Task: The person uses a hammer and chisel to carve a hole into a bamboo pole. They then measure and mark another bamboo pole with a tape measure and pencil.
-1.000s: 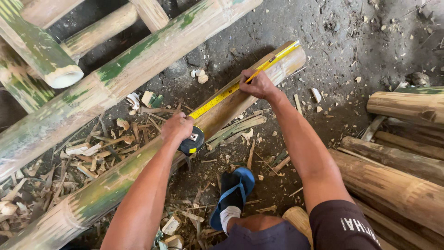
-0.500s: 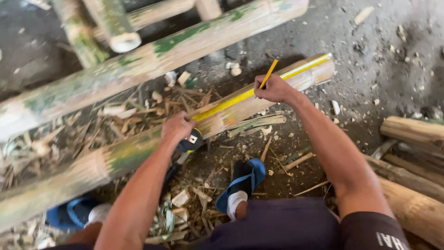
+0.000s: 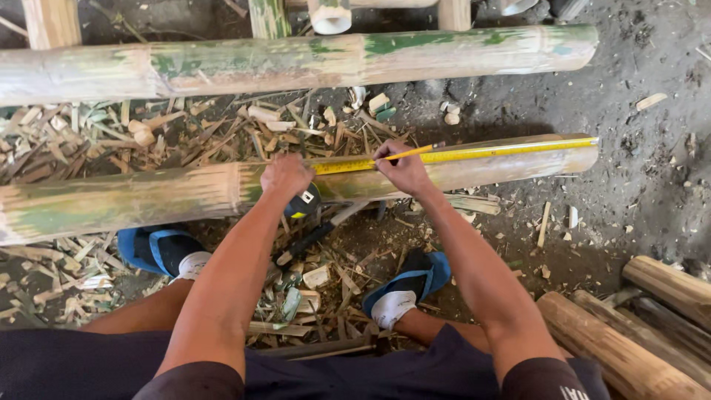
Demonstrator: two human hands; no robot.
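Tape measure [image 3: 474, 153] lengthwise along bamboo pole [image 3: 148, 196], left-right.

A: Bamboo poles lying full length across the floor?
B: Two: the far pole [image 3: 296, 63] and the near pole [image 3: 133, 200].

A: Measuring and marking items?
B: One yellow tape measure [image 3: 474, 154], one pencil [image 3: 415, 152].

A: Hands?
B: Two: left hand [image 3: 285, 175], right hand [image 3: 404, 169].

A: Footwear?
B: Two blue sandals [image 3: 159, 248].

A: Logs at the floor's lower right corner?
B: Three brown logs [image 3: 615, 348] at least partly visible.
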